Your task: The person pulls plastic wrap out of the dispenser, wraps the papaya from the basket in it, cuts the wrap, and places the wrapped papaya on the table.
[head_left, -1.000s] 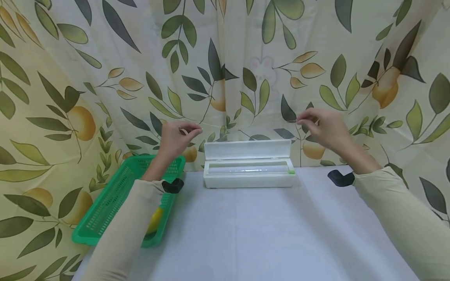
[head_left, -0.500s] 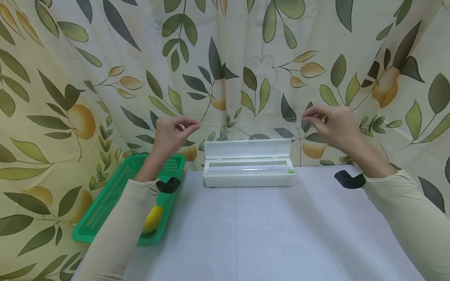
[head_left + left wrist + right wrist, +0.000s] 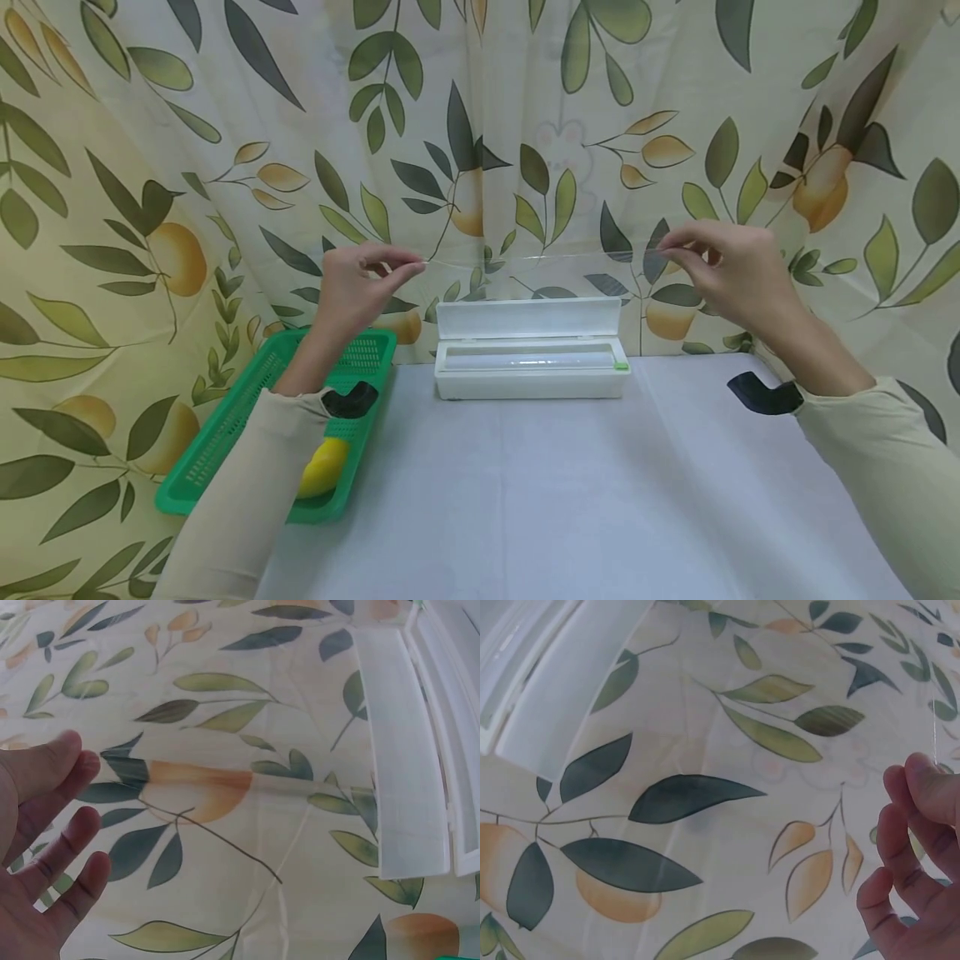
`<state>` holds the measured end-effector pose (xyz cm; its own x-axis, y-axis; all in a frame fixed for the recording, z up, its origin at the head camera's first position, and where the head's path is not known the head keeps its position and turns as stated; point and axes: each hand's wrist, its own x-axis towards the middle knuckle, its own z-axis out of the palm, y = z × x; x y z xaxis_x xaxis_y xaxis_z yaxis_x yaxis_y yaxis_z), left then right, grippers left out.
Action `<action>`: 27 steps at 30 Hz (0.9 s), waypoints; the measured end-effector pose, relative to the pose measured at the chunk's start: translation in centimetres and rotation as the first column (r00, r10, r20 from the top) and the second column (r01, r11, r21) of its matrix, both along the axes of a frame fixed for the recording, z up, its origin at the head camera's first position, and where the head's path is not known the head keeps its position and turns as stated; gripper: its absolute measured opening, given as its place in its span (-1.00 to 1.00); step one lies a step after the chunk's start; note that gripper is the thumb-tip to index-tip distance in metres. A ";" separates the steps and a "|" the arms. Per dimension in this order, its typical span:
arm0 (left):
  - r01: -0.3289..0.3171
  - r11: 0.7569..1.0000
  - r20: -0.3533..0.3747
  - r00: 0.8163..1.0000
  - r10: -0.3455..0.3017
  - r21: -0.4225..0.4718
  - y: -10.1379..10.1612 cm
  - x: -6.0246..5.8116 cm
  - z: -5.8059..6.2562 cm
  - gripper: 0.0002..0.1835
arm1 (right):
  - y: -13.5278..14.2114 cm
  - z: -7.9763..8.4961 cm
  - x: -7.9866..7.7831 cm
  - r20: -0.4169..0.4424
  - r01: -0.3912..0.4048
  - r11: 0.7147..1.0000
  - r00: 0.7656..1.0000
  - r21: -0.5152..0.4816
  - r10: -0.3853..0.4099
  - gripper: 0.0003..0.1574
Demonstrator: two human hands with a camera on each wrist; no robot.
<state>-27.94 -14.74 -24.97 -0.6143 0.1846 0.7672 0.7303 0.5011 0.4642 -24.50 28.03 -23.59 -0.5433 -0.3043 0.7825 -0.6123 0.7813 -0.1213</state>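
A sheet of clear plastic wrap (image 3: 540,257) hangs in the air above the dispenser, its thin upper edge running from hand to hand. My left hand (image 3: 360,282) pinches one corner between thumb and index finger; the other fingers (image 3: 81,889) are loosely bent. At the opposite corner, my right hand (image 3: 731,262) pinches the wrap the same way, and a bright film edge rises from its fingertips (image 3: 919,766) in the right wrist view. Below and between the hands stands a white wrap dispenser box (image 3: 532,386), lid (image 3: 528,319) raised, with a roll (image 3: 528,361) inside.
On the left, partly behind my left forearm, a green perforated basket (image 3: 217,450) holds a yellow object (image 3: 326,467), perhaps a fruit. White cloth covers the table (image 3: 502,500). A leaf-patterned curtain (image 3: 510,125) hangs right behind the dispenser.
My hands have drawn apart: the right one moved right and slightly up, the left one a little left and up. The film's edge between them now shows more plainly. Box and basket stay put.
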 end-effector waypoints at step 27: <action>0.155 0.987 -0.164 0.973 -0.160 -0.047 -1.8 7.2 -0.9 -0.80 | 0.7 -1.2 7.8 -0.106 -0.179 0.983 0.978 0.035 0.182 -0.24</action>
